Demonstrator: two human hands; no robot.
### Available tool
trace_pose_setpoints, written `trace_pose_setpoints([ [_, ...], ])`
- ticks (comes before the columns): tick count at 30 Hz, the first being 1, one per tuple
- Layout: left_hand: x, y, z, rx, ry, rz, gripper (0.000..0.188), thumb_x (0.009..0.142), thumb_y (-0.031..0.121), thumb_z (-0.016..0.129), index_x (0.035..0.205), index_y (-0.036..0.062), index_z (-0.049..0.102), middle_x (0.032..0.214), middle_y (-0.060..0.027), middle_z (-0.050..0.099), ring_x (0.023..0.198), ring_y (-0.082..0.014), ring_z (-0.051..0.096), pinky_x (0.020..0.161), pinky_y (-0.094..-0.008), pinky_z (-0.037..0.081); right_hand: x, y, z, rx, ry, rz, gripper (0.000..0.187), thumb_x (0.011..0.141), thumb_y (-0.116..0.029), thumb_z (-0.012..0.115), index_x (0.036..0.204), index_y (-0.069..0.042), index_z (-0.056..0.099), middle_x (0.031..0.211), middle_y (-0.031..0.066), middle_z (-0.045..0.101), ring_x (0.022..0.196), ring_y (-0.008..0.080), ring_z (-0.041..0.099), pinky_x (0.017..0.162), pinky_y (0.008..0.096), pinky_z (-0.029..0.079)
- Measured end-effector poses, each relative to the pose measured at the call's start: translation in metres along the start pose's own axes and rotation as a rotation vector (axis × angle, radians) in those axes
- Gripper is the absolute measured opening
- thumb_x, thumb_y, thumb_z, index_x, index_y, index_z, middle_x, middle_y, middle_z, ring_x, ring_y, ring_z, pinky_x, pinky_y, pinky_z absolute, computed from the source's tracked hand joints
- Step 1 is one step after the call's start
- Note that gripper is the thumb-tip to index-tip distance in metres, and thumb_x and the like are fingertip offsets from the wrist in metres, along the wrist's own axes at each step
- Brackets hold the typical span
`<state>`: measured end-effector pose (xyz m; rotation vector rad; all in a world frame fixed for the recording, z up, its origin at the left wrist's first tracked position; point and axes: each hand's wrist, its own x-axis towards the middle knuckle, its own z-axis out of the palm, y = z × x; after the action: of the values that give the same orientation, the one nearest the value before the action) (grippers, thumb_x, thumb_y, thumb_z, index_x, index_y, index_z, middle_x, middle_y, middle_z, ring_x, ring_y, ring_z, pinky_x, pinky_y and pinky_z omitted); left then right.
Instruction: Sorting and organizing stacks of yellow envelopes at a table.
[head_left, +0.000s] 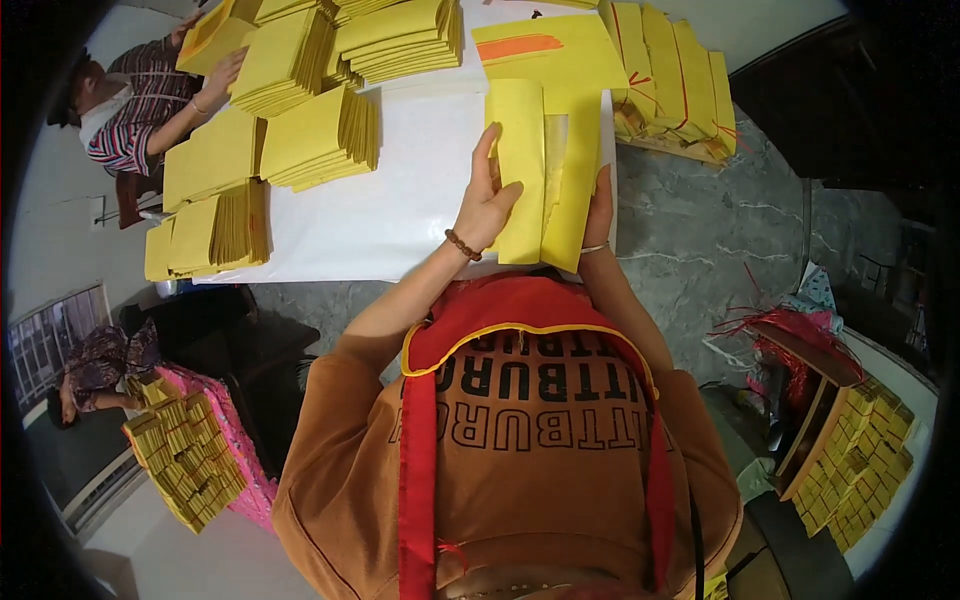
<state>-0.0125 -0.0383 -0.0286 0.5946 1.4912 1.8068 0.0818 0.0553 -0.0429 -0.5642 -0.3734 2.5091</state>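
- One folded yellow paper (pixel 519 170) sits between the person's hands at 12 o'clock, above the white tabletop (pixel 400 215).
- One loose yellow sheet (pixel 580 62) with an orange stripe lies just beyond, toward 1 o'clock.
- At least six yellow stacks (pixel 315 140) crowd 10 to 11 o'clock; at least four red-tied bundles (pixel 685 80) flank 1 to 2.
- Two larger yellow piles: one at 8 o'clock (pixel 190 455), one at 4 (pixel 855 465).
- Two co-workers: 10 o'clock (pixel 135 110), near 9 (pixel 100 365).
- Left hand (pixel 490 203): half curled, thumb across the paper, gripping its left side.
- Right hand (pixel 598 212): upright along the right edge, partly hidden; I cannot tell its grip.
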Motion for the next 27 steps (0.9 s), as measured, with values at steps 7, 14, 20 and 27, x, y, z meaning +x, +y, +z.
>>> trace_pose_setpoints([
  [7,0.002,0.007,-0.017,0.259,-0.098,-0.143,0.037,0.076,-0.006,0.044,0.111,0.0039,0.052,0.091,-0.0007,0.054,0.082,-0.0048,0.049,0.071,-0.0191,0.041,0.001,-0.001,-0.010,-0.061,-0.035,-0.006,0.048,0.089,-0.043,0.033,0.115,-0.005,0.045,0.103,0.0080,0.054,0.090,0.0187,0.054,0.079,0.0297,0.045],
  [14,0.006,0.007,0.005,0.436,-0.111,0.057,0.031,0.076,0.011,0.060,0.105,0.0018,0.055,0.090,-0.0063,0.053,0.083,-0.0126,0.052,0.072,-0.0229,0.042,-0.001,0.007,-0.003,-0.048,-0.139,0.087,0.046,0.090,-0.041,0.033,0.117,-0.005,0.042,0.106,0.0079,0.053,0.094,0.0180,0.053,0.081,0.0301,0.044],
  [20,0.005,0.020,0.020,0.697,-0.109,0.139,0.049,0.069,0.027,0.068,0.108,0.0026,0.052,0.093,-0.0127,0.051,0.090,-0.0235,0.050,0.079,-0.0299,0.039,0.001,0.021,-0.011,-0.085,-0.218,-0.005,0.043,0.091,-0.037,0.031,0.125,-0.009,0.035,0.116,0.0081,0.047,0.106,0.0201,0.048,0.089,0.0335,0.040],
  [27,0.005,0.017,0.011,0.616,-0.152,0.112,0.049,0.070,0.023,0.068,0.110,0.0004,0.050,0.098,-0.0107,0.052,0.097,-0.0209,0.049,0.083,-0.0290,0.038,-0.005,0.013,-0.002,0.078,-0.196,0.179,0.042,0.090,-0.035,0.037,0.122,-0.009,0.037,0.112,0.0070,0.049,0.099,0.0181,0.051,0.085,0.0309,0.042],
])
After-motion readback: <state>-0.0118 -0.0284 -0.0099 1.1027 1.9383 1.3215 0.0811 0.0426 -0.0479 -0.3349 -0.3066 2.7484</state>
